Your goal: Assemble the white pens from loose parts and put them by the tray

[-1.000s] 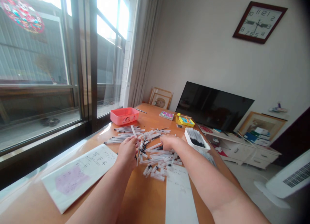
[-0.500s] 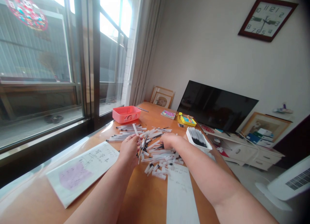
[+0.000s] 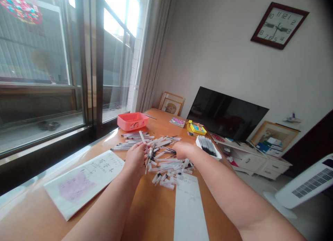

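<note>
My left hand (image 3: 136,157) is closed around a translucent white pen barrel (image 3: 142,136) that points up and away from me. Thin dark sticks, seemingly pen refills (image 3: 147,155), stick out by its fingers. My right hand (image 3: 182,150) is curled over the right of the pile, its fingertips mostly hidden. Dark thin pen refills (image 3: 169,151) fan out leftward from those fingers. Between and below both hands lies a loose heap of clear pen barrels (image 3: 166,164). Short clear pen caps (image 3: 166,183) lie at its near edge. Pens with dark ends (image 3: 125,146) lie in rows beyond my left hand.
A pink plastic basket (image 3: 132,124) stands at the far left. To the right, a white box (image 3: 220,155) holds upright pens. A notebook (image 3: 85,185) and a paper sheet (image 3: 189,213) lie nearer me. A yellow box (image 3: 197,130) and a colourful booklet (image 3: 177,121) sit farther back.
The refills at my right fingers now show more clearly, fanned out, as that hand shifts slightly. My left hand keeps its hold on the pen barrel. The camera view has swayed a little.
</note>
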